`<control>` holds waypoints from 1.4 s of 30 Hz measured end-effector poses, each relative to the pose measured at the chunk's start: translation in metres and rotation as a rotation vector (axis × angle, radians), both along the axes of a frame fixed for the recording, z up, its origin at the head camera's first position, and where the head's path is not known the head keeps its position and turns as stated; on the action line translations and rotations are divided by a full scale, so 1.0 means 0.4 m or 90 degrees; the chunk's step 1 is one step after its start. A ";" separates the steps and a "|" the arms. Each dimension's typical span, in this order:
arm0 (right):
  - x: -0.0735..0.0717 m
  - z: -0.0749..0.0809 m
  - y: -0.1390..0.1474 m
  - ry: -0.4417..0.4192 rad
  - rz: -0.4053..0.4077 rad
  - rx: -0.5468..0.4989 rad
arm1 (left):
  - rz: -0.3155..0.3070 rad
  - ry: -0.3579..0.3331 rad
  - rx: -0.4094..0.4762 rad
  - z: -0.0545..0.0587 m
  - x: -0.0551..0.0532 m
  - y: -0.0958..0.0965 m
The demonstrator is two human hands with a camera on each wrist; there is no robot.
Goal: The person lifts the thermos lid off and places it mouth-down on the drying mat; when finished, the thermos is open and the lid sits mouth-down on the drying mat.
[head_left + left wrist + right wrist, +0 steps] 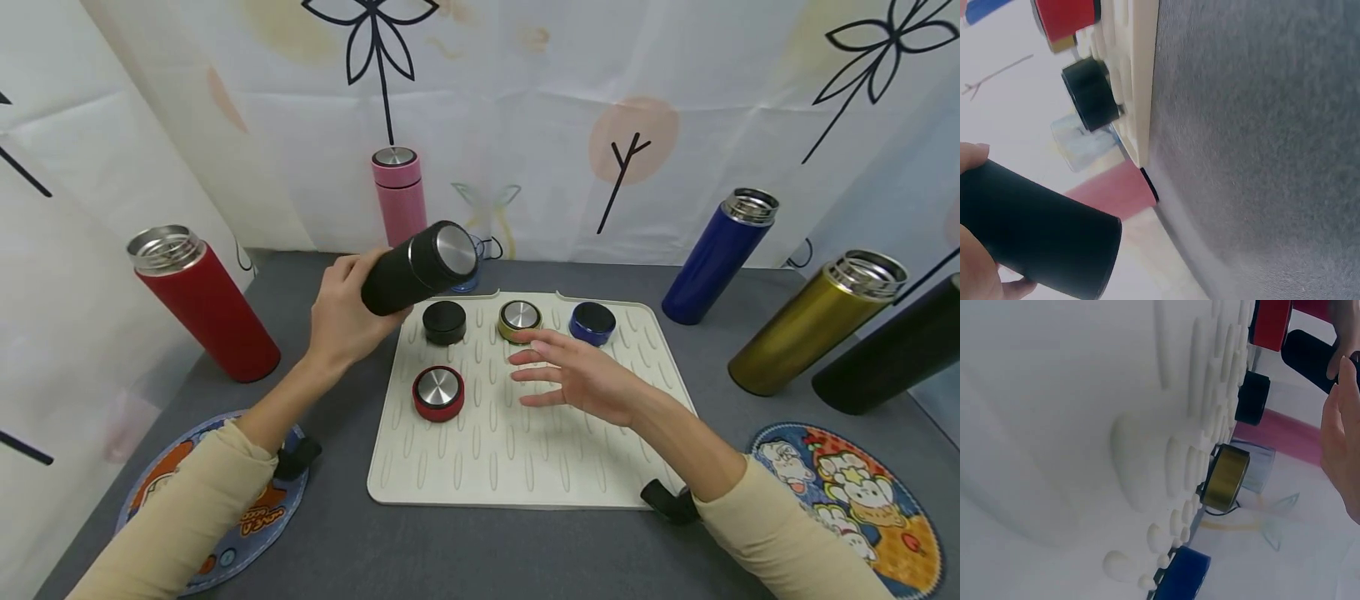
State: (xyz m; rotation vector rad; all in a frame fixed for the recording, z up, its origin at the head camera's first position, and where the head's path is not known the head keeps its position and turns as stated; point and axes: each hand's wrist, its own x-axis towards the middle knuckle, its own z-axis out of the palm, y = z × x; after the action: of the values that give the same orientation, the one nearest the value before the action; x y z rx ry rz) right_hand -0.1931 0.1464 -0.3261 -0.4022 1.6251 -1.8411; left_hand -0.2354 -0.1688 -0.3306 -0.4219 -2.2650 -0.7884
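My left hand grips a black vacuum flask around its body, tilted with its silver-topped lid pointing right. In the left wrist view the flask's plain base faces the camera. Fingers extended and apart, my right hand hovers over the cream ridged mat, holding nothing. On that mat sit a black lid, a gold lid, a blue lid and a red lid. The gold and blue lids are just beyond my right fingertips.
An uncapped red flask stands left. To the right are uncapped blue and gold flasks, plus another black flask. A capped pink flask and a clear cup stand behind. Round cartoon placemats flank the mat.
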 end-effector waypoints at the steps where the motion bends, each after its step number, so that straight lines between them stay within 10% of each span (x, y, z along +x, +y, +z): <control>1: -0.001 0.002 -0.001 -0.001 -0.004 -0.004 | -0.006 0.005 -0.017 0.000 0.005 0.004; 18: -0.004 0.035 -0.032 0.006 -0.059 -0.061 | -0.060 0.137 -0.255 -0.007 0.047 0.055; 42: -0.001 0.028 -0.044 -0.048 -0.158 -0.043 | -0.025 0.192 -0.352 0.000 0.090 0.094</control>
State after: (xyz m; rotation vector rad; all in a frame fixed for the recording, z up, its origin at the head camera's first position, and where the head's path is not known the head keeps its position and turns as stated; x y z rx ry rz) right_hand -0.1933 0.1286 -0.3148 -0.1618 1.6236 -2.0730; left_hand -0.1993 -0.1313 -0.3308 -0.7818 -2.1619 -0.0851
